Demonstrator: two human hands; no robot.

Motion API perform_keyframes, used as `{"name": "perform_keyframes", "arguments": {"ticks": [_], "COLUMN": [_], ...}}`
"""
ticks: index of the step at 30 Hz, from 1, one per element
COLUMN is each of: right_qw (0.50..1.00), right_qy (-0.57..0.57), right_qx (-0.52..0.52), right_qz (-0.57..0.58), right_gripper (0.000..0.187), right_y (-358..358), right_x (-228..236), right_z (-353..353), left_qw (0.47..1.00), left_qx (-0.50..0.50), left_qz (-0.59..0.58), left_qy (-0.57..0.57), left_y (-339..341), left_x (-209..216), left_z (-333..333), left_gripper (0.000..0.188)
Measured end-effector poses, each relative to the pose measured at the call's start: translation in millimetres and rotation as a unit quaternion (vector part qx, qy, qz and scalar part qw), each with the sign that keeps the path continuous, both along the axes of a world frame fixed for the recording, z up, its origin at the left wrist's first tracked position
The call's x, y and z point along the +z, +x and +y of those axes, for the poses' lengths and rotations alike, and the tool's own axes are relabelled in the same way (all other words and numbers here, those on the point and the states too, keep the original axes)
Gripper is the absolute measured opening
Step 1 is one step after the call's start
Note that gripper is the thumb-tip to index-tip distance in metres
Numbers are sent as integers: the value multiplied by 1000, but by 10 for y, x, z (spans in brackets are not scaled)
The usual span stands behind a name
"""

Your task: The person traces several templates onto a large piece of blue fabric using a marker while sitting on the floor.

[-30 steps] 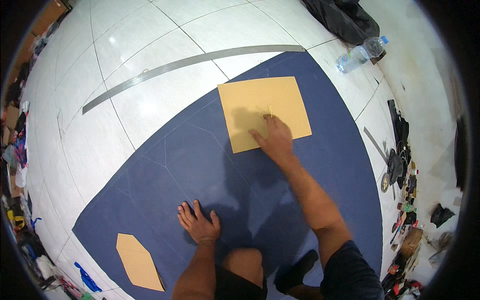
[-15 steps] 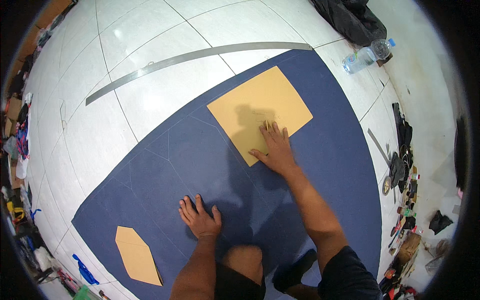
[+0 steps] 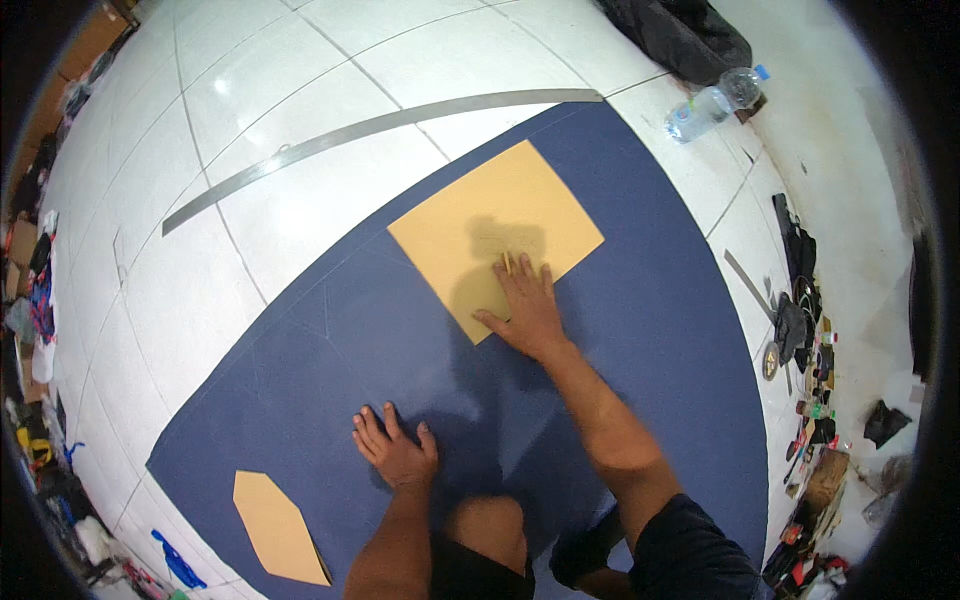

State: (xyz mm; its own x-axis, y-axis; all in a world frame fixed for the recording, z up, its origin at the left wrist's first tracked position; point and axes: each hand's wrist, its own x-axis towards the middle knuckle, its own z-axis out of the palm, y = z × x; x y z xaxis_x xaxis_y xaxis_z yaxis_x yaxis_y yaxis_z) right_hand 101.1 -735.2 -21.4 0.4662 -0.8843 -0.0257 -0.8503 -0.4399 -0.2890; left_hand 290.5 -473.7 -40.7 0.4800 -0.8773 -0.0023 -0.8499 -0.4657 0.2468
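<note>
My right hand (image 3: 528, 308) lies spread on a large tan card (image 3: 535, 205), near its lower edge. A thin yellow stick (image 3: 507, 262), perhaps a pencil, is tucked between its fingers; its kind is too small to tell. My left hand (image 3: 402, 458) rests palm down with fingers apart on dark blue cloth (image 3: 660, 340), holding nothing. Faint pale lines mark the cloth to the left of the card. Toward the cloth's near left side lies a smaller tan card piece (image 3: 278, 525) with angled corners.
A long metal ruler (image 3: 370, 127) lies along the cloth's far edge on white tiles (image 3: 290, 235). At far right are a plastic bottle (image 3: 705, 108) and a black bag (image 3: 690, 40). Assorted items line the right wall (image 3: 825, 480) and left side. My knee (image 3: 487, 525) is at the near edge.
The view has shifted slightly, so the cloth, cards and ruler appear a little further left and lower. Both hands keep much the same pose, the right one still on the large card.
</note>
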Motion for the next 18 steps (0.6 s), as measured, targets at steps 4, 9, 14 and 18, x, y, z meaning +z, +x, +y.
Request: {"name": "perform_keyframes", "arguments": {"ticks": [4, 9, 14, 18], "right_qw": [1000, 999, 984, 975], "right_qy": [6, 41, 12, -12], "right_qx": [9, -14, -60, -97], "right_qz": [5, 7, -167, -201], "right_gripper": [90, 90, 71, 47], "right_y": [43, 30, -20, -95], "right_x": [-36, 152, 319, 254], "right_z": [-15, -47, -247, -413], "left_qw": [1000, 1000, 999, 999], "left_qx": [-1, -9, -11, -11], "left_qz": [3, -7, -29, -21], "left_qy": [12, 8, 13, 22], "left_y": [20, 4, 7, 14], "left_x": [42, 31, -39, 6], "left_z": [20, 15, 40, 40], "left_gripper": [69, 70, 69, 69]}}
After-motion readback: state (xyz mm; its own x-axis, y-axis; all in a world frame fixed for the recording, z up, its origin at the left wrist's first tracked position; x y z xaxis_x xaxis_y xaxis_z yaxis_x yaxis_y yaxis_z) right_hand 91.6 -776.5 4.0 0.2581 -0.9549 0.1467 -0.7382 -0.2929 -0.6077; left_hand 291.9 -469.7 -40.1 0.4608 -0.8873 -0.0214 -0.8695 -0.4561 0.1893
